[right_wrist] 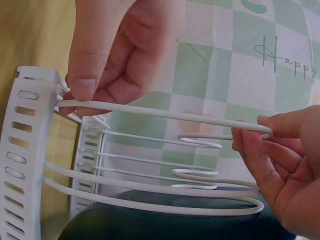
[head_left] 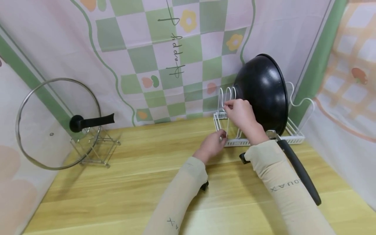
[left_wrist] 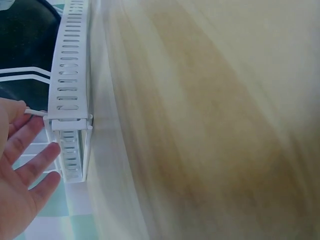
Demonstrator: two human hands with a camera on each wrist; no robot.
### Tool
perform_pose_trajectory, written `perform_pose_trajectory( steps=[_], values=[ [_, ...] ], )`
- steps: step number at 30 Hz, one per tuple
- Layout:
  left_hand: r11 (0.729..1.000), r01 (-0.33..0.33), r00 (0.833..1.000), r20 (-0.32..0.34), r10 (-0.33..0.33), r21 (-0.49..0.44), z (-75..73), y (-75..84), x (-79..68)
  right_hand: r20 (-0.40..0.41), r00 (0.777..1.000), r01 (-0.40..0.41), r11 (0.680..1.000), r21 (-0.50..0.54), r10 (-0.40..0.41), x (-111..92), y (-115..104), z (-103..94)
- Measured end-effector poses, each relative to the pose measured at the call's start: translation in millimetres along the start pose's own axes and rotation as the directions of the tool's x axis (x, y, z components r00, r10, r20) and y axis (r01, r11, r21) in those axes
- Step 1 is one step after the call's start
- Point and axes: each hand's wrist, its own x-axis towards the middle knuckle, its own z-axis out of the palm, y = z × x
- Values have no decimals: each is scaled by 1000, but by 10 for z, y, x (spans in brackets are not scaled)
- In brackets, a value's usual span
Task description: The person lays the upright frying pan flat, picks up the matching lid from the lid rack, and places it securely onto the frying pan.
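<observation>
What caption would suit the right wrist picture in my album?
Left hand and right hand pinching one white wire loop on a slotted rack, checked cloth behind.

Kitchen-like corner: black wok [head_left: 261, 88], glass lid [head_left: 57, 122], white rack [head_left: 236, 143], checked cloth [head_left: 164, 58].

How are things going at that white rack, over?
Left fingers pinch wire divider near base; right fingers pinch its top. White rack holds black wok on its side. Nothing visibly in their way.

Wood-grain tbl [head_left: 132, 182]: wht wire rack [head_left: 235, 142] R, metal stand [head_left: 95, 162] L.
</observation>
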Motion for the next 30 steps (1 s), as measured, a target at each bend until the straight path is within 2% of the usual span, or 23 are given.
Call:
perform_pose_trajectory(
  steps=[7, 14, 25, 30],
  values=[
    [999, 24, 999, -34, -23, 22, -6, -19, 19, 46, 999, -25, 999, -27, 26, 21, -78, 3],
    [998, 26, 999, -47, -23, 60, -17, -45, 41, 57, 998, -29, 1000, 7, 28, 48, -101, 31],
    [997, 52, 997, -55, -49, 52, -58, -86, 20, 72, 997, -37, 999, 20, 36, 64, -127, 81],
    [998, 42, 997, -67, -40, 35, -58, -113, 11, 63, 997, -36, 999, 16, 35, 63, -146, 105]
  ],
)
